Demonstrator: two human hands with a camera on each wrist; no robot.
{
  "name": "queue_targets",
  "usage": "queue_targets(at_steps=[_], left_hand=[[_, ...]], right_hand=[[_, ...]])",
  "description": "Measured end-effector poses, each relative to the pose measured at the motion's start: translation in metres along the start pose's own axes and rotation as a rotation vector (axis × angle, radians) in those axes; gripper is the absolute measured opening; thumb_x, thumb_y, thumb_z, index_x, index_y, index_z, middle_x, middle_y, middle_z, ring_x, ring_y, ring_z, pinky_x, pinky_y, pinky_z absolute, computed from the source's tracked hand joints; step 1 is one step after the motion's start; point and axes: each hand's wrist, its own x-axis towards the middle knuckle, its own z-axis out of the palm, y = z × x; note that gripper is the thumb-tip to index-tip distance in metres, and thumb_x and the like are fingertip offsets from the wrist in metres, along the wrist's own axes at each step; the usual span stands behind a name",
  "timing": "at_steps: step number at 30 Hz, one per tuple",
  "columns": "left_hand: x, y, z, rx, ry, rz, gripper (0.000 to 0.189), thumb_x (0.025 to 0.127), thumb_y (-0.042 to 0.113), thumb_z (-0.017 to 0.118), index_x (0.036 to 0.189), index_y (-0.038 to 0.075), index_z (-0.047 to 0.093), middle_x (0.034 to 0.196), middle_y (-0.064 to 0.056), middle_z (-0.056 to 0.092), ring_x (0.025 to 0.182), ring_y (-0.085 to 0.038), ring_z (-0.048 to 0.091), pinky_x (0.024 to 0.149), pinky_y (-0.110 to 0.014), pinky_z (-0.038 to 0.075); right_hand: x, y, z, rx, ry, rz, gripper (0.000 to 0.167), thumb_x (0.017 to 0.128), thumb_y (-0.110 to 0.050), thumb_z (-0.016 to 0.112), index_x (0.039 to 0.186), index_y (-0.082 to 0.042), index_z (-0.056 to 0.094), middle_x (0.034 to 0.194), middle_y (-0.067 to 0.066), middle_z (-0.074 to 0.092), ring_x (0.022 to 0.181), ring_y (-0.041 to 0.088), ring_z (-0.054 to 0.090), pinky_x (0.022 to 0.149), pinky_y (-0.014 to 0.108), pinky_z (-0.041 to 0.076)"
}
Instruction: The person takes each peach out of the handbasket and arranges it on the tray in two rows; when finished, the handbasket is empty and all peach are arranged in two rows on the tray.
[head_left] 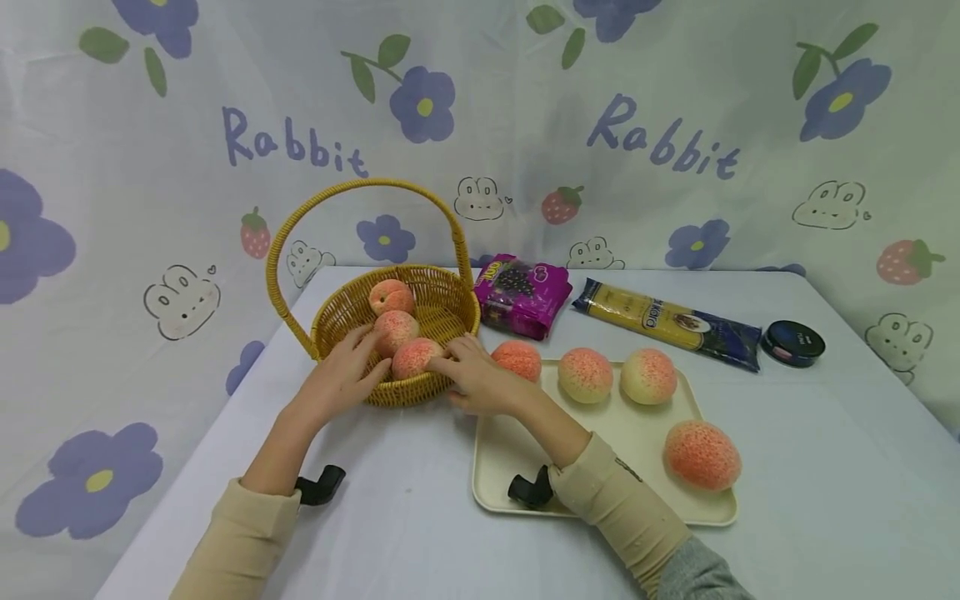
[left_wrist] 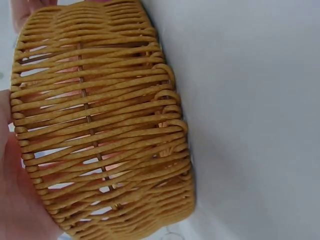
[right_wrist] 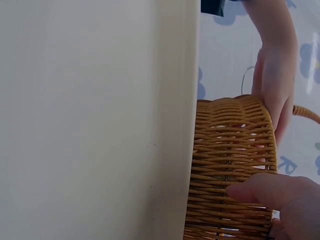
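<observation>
A woven basket with a tall arched handle stands at the left of the table. In it lie three peaches: a back one, a middle one and a front one. My left hand reaches over the front left rim, its fingers spread loosely beside the middle peach and its thumb close to the front one. At the front right rim, my right hand has fingers bent over the edge, one at the front peach. Its thumb lies along the outer wall. The left fingertips are partly hidden.
Right of the basket, a cream tray holds several peach-like fruits, including a larger one. Behind it lie a purple packet, a long pasta pack and a round black tin. A printed cloth hangs at the back.
</observation>
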Motion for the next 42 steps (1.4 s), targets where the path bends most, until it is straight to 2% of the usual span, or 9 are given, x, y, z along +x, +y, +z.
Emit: queue_targets(at_steps=[7, 13, 20, 23, 28, 30, 34, 38, 42], left_hand=[[-0.015, 0.000, 0.009, 0.118, 0.085, -0.005, 0.045, 0.099, 0.031, 0.031, 0.126, 0.002, 0.053, 0.128, -0.021, 0.049, 0.119, -0.041, 0.040, 0.097, -0.057, 0.028], [-0.029, -0.001, 0.010, 0.131, 0.126, 0.023, 0.044, 0.099, 0.031, 0.032, 0.115, 0.002, 0.062, 0.118, -0.017, 0.057, 0.117, -0.037, 0.042, 0.100, -0.053, 0.022], [-0.034, -0.003, 0.013, 0.096, 0.158, 0.047, 0.041, 0.099, 0.031, 0.036, 0.111, 0.004, 0.064, 0.115, -0.015, 0.059, 0.117, -0.035, 0.041, 0.104, -0.054, 0.013], [-0.034, -0.005, 0.015, 0.089, 0.172, 0.055, 0.043, 0.099, 0.033, 0.034, 0.110, 0.005, 0.064, 0.114, -0.014, 0.059, 0.117, -0.034, 0.041, 0.105, -0.055, 0.011], [-0.038, -0.006, 0.017, 0.097, 0.186, 0.062, 0.042, 0.099, 0.033, 0.034, 0.111, 0.006, 0.064, 0.113, -0.012, 0.059, 0.116, -0.034, 0.041, 0.105, -0.055, 0.011], [-0.038, -0.006, 0.017, 0.102, 0.188, 0.064, 0.041, 0.099, 0.032, 0.035, 0.111, 0.006, 0.064, 0.112, -0.012, 0.060, 0.116, -0.033, 0.042, 0.105, -0.054, 0.011], [-0.038, -0.006, 0.018, 0.105, 0.194, 0.074, 0.039, 0.099, 0.032, 0.036, 0.111, 0.007, 0.063, 0.112, -0.011, 0.060, 0.115, -0.032, 0.042, 0.105, -0.054, 0.012], [-0.036, -0.006, 0.019, 0.106, 0.200, 0.086, 0.039, 0.099, 0.032, 0.037, 0.113, 0.007, 0.063, 0.113, -0.010, 0.060, 0.115, -0.032, 0.042, 0.105, -0.054, 0.012], [-0.035, -0.006, 0.021, 0.108, 0.203, 0.094, 0.039, 0.099, 0.032, 0.036, 0.113, 0.007, 0.063, 0.112, -0.010, 0.060, 0.114, -0.032, 0.042, 0.105, -0.054, 0.012]], right_hand=[[0.005, -0.002, 0.003, -0.005, -0.011, -0.008, 0.049, 0.077, -0.012, 0.068, 0.123, -0.019, 0.051, 0.106, 0.005, 0.046, 0.102, 0.019, 0.038, 0.096, 0.036, 0.029], [0.007, -0.003, 0.004, -0.013, -0.008, -0.014, 0.050, 0.077, -0.013, 0.068, 0.123, -0.019, 0.051, 0.107, 0.004, 0.046, 0.104, 0.018, 0.038, 0.100, 0.037, 0.026], [0.004, -0.006, 0.000, -0.041, -0.032, -0.003, 0.047, 0.080, -0.014, 0.066, 0.123, -0.018, 0.048, 0.112, 0.006, 0.047, 0.110, 0.019, 0.041, 0.109, 0.045, 0.013], [0.004, -0.006, -0.001, -0.062, -0.037, -0.001, 0.048, 0.080, -0.015, 0.067, 0.124, -0.018, 0.047, 0.112, 0.006, 0.047, 0.111, 0.020, 0.041, 0.109, 0.045, 0.014], [0.005, -0.006, -0.001, -0.081, -0.029, -0.016, 0.042, 0.083, -0.020, 0.065, 0.122, -0.018, 0.050, 0.108, 0.003, 0.050, 0.103, 0.017, 0.042, 0.097, 0.034, 0.030], [0.006, -0.006, -0.003, -0.064, -0.039, -0.002, 0.037, 0.086, -0.025, 0.061, 0.121, -0.018, 0.051, 0.107, 0.003, 0.050, 0.099, 0.017, 0.042, 0.089, 0.031, 0.032], [0.009, -0.006, -0.009, -0.006, -0.046, 0.033, 0.031, 0.092, -0.035, 0.052, 0.118, -0.017, 0.054, 0.108, 0.004, 0.051, 0.101, 0.017, 0.043, 0.088, 0.031, 0.036], [0.015, -0.006, -0.014, 0.018, -0.015, 0.020, 0.027, 0.094, -0.033, 0.051, 0.113, -0.016, 0.057, 0.110, 0.005, 0.053, 0.099, 0.016, 0.048, 0.085, 0.030, 0.040], [0.023, -0.007, -0.015, 0.019, -0.010, 0.023, 0.027, 0.095, -0.033, 0.048, 0.113, -0.017, 0.058, 0.113, 0.006, 0.052, 0.095, 0.015, 0.050, 0.077, 0.027, 0.044]])
